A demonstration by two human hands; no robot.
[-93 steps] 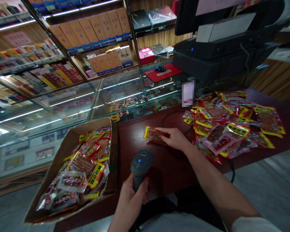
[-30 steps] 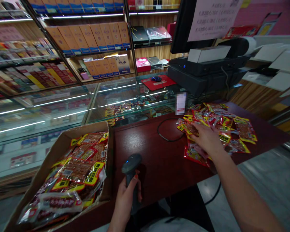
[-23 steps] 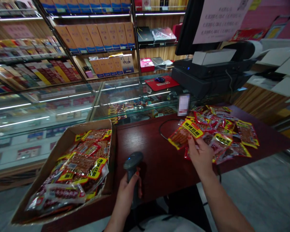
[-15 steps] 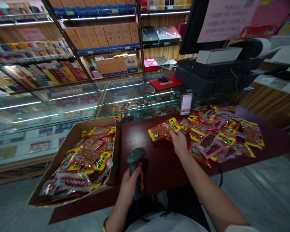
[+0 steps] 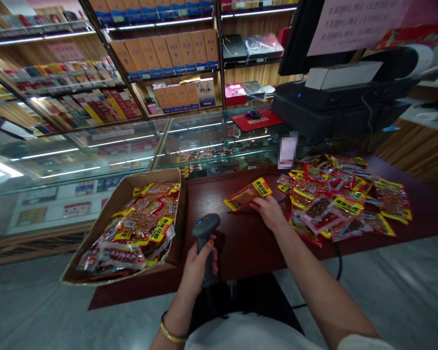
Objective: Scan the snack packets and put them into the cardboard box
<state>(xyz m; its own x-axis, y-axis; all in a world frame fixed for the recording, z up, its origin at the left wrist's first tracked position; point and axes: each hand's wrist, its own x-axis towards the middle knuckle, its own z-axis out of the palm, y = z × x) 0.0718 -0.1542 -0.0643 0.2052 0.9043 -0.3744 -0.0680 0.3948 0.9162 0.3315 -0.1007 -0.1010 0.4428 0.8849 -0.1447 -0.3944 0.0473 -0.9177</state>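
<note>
My left hand (image 5: 200, 265) is wrapped round the handle of a grey barcode scanner (image 5: 205, 224), whose head points up and forward over the dark red table. With my right hand (image 5: 269, 211) I pinch the near right edge of a snack packet (image 5: 246, 195), red and yellow with brown strips showing through its clear front. The packet lies slanted just above or on the tabletop; which one I cannot tell. To its right spreads a heap of similar snack packets (image 5: 324, 194). On the left, an open cardboard box (image 5: 181, 209) holds many more packets.
A glass display counter (image 5: 131, 150) runs behind the table (image 5: 233, 248). Further right stand a monitor (image 5: 295, 43) and a black cash drawer unit (image 5: 336, 114). A mouse (image 5: 253, 114) rests on a red mat (image 5: 273, 119). A black cable (image 5: 338, 262) hangs off the table's front edge.
The view has shifted slightly, so the shelves and table sit further right. My right hand remains at the packet's edge, and the packet lies a little flatter. My left hand still grips the scanner.
</note>
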